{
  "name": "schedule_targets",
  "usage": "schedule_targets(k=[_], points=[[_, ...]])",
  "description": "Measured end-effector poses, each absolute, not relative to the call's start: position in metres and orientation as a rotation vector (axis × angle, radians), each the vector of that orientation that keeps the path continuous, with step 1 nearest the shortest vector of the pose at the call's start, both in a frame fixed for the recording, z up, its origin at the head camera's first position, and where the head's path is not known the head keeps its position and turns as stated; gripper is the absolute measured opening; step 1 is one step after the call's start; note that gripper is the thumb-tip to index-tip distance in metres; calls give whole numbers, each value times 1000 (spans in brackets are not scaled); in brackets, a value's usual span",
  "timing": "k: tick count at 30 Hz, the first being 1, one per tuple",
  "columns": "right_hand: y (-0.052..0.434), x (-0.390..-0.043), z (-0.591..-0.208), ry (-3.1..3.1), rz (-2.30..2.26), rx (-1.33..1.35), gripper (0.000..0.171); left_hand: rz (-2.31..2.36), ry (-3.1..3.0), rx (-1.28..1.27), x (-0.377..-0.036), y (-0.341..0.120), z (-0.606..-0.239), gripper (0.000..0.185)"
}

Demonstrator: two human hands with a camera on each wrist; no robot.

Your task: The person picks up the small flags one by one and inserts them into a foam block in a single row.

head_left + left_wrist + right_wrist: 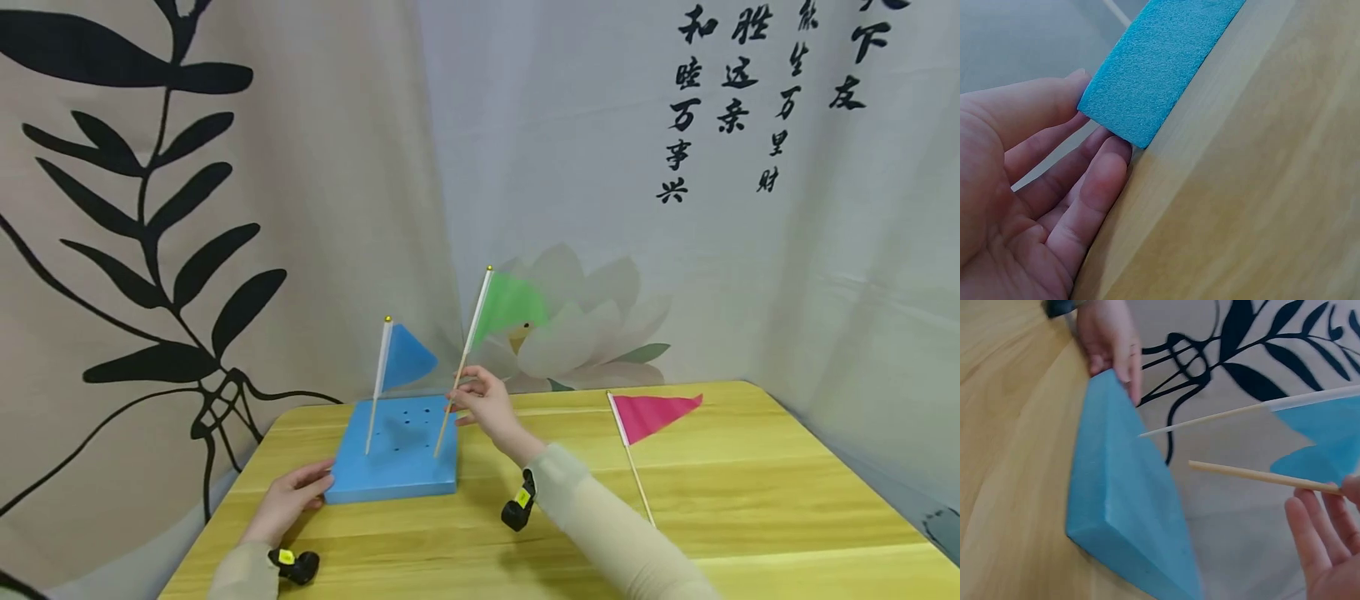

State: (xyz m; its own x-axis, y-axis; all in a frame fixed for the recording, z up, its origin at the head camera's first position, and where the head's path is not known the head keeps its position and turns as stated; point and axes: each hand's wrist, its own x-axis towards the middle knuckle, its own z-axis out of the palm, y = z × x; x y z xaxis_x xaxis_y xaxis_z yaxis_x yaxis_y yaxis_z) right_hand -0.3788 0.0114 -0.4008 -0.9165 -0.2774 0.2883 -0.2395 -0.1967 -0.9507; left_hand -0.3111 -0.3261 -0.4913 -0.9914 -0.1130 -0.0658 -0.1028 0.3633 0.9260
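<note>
Green flag (508, 308) leans above the blue block (393, 481), fingers of the right hand (487, 408) pinching its stick (1235, 470); left hand's (291, 498) fingers clasp the block's corner. A loosened pinch could drop the flag.

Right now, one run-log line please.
right hand: holds green flag, stick end free | left hand: holds blue block edge | blue flag: in block | pink flag: on table

Right grip (489, 408) high, pinching; left grip (288, 500) lower, relaxed
</note>
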Motion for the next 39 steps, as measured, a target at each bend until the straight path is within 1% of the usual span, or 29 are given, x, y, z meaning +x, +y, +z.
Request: schedule_targets(k=[7,13,15,22,25,29,35,39], points=[[-16,-379,-410,1999,-2299,-661,25,-1786,-2561,202,-310,-325,-491,54],[-33,-358,-393,2049,-2226,-759,22,-1775,-2568,183,-309,-326,-488,57],[-38,-356,-392,2070,-2215,-765,22,-1782,-2566,180,-309,-326,-488,58],[-58,-379,-412,2082,-2304,-661,19,-1791,-2550,191,-307,-325,-488,55],[-63,-386,-419,2096,-2329,-621,22,-1792,-2550,192,-306,-324,-488,54],[-68,-390,-423,2148,-2325,-603,26,-1796,-2548,198,-306,-324,-488,53],[-71,-391,-426,2217,-2290,-589,20,-1792,-2559,191,-307,-323,-488,55],[-74,-392,-427,2227,-2286,-578,22,-1790,-2554,193,-307,-324,-488,54]])
